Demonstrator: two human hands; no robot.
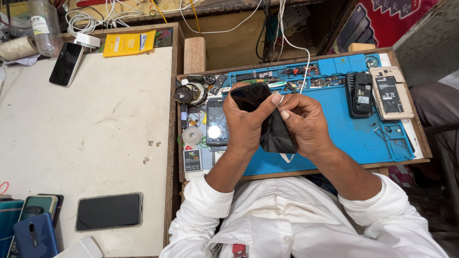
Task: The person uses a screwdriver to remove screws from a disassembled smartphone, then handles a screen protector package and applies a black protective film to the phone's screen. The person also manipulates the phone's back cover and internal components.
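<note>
My left hand (245,125) grips a black smartphone (275,134) from the left, thumb across its dark screen; the phone's top end (248,94) sticks out above my fingers. My right hand (306,123) holds the phone's right edge, thumb tip pressed near the top of that side. Both hands hover over a blue repair mat (344,138) on a wooden tray. A white bit shows under the phone's lower end.
On the mat lie an opened black phone (361,94), a gold phone back with battery (392,93), a lit phone (216,123), small parts and screws. The white table to the left holds several phones (109,210) (66,63), a yellow packet (129,43) and cables.
</note>
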